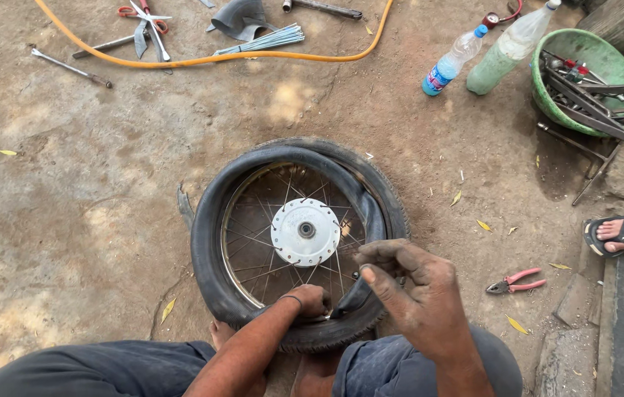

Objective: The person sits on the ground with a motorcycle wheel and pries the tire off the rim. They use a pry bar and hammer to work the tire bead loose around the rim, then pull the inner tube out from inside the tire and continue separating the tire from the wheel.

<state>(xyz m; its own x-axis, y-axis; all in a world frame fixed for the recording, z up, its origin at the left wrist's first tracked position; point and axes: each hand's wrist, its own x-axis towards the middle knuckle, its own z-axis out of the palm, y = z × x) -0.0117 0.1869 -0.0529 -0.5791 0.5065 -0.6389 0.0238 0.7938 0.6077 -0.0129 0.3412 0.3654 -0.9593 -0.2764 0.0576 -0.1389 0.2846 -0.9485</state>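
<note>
Left hand (310,300) down at the near edge of the wheel (297,239), fingers curled shut on the inner tube (209,242) where it meets the tyre (389,198). Right hand (409,287) raised just above the near right of the wheel, fingertips pinched together; can't tell if anything's between them. Wheel lies flat on dirt, centre of scene, tube looped over the rim. Pink pliers (515,281) on the ground to the right. Far right: green basin (584,77) w/ tools, two bottles (453,61) beside it.

I am pressing my left hand (310,300) on the black tyre (212,250) of a spoked wheel (304,231) lying flat on the dirt ground (69,206), its inner tube (371,213) bulging out.
</note>
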